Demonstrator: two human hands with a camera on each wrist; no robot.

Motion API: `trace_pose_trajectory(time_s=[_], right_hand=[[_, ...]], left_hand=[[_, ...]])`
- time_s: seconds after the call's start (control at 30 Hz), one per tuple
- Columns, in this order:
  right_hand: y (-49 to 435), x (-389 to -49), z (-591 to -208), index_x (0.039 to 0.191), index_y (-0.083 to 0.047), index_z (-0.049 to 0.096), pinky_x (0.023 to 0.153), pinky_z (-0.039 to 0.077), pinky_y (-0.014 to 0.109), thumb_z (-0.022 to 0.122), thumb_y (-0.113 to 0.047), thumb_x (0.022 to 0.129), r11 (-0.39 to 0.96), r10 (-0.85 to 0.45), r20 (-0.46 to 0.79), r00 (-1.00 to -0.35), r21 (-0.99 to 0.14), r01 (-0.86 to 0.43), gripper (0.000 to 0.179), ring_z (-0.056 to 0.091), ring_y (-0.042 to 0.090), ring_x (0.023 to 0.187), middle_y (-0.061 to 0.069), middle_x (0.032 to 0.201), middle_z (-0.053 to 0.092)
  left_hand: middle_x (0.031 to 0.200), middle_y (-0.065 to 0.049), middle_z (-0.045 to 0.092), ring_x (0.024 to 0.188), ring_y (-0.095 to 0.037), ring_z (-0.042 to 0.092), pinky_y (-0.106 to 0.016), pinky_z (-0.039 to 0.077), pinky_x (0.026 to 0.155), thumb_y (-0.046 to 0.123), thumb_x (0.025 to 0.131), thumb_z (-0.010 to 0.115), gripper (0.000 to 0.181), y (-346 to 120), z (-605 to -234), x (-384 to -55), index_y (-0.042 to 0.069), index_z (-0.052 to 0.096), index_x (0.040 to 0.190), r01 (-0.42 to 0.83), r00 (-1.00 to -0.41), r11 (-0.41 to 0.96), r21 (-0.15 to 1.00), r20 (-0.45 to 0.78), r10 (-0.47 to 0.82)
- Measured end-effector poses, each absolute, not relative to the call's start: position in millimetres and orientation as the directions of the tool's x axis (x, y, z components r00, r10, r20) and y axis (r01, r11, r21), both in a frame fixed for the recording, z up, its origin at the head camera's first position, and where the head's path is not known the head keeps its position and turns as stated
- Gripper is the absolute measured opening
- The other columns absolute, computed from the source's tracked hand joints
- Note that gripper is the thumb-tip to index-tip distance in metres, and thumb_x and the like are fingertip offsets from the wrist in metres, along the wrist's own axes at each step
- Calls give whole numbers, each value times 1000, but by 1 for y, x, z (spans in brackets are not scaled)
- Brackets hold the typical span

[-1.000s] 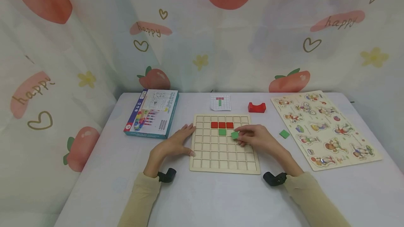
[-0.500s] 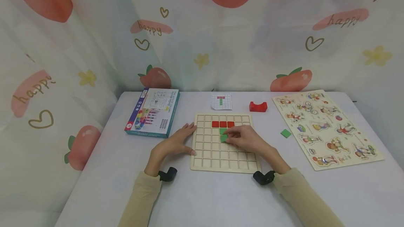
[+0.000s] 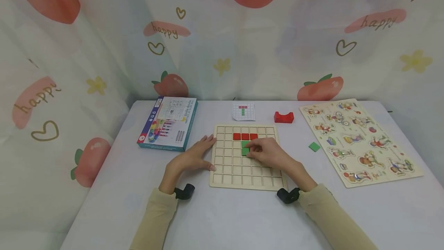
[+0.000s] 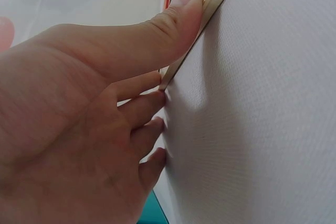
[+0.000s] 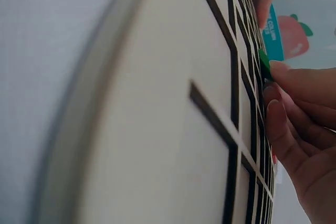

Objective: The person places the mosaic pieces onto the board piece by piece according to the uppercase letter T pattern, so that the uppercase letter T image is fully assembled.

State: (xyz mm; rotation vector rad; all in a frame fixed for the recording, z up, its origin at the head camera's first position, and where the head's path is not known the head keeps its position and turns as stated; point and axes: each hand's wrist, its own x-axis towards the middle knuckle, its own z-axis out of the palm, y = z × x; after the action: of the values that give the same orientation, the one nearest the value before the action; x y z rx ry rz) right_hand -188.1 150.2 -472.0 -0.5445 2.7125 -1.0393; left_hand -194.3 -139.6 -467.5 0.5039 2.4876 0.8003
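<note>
Nearest us, our left hand [image 3: 192, 158] lies flat against the square wooden grid board's [image 3: 243, 178] left edge, our right hand [image 3: 268, 152] pinches a green square tile [image 3: 245, 151] mid-board below three red tiles [image 3: 244, 136], with a red arched block [image 3: 283, 117] and pattern card [image 3: 243, 111] beyond.

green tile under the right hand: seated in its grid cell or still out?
Cannot tell. Right hand pinches the green tile over the wooden grid board, below the placed green one; fingers hide its edge.

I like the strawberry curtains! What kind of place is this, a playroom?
Probably a play or craft corner. A white table holds a wooden grid board, a picture puzzle board and a game box, with strawberry-print cloth hung behind.
</note>
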Motion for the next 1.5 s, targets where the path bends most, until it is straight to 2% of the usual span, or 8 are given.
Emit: trace_pose_trajectory(time_s=[0.4, 0.73, 1.17, 1.5], right_hand=[[152, -185, -472, 114, -4, 76, 70, 51, 21, 79, -10, 89, 676, -409, -24, -912, -680, -285, 26, 56, 15, 79, -1, 84, 63], [171, -181, -473, 116, -10, 76, 83, 57, 28, 74, -11, 93, 678, -371, -24, -928, -690, -253, 23, 62, 15, 87, -1, 96, 72], [228, -171, -468, 118, -8, 75, 69, 50, 22, 71, -14, 95, 747, -225, 8, -974, -641, -178, 23, 59, 20, 86, 8, 107, 74], [273, -168, -464, 120, -6, 73, 67, 49, 23, 69, -16, 97, 803, -135, 14, -991, -584, -118, 25, 58, 23, 87, 15, 114, 73]], left_hand=[[174, -1, 15, 162, -24, 4, -48, 12, 131, 27, 82, 88, 103, -140, -471, -195, 14, 27, 164, 190, -821, 752, 632, -317, 474], [174, 0, 15, 162, -24, 3, -49, 11, 131, 27, 82, 88, 103, -141, -471, -195, 15, 27, 164, 187, -825, 759, 624, -319, 466], [174, -1, 15, 162, -25, 4, -50, 12, 131, 29, 82, 87, 104, -141, -469, -195, 15, 26, 164, 193, -820, 755, 627, -320, 475], [174, -2, 14, 162, -26, 3, -50, 11, 131, 31, 80, 89, 107, -143, -471, -197, 14, 25, 165, 210, -811, 744, 635, -312, 496]])
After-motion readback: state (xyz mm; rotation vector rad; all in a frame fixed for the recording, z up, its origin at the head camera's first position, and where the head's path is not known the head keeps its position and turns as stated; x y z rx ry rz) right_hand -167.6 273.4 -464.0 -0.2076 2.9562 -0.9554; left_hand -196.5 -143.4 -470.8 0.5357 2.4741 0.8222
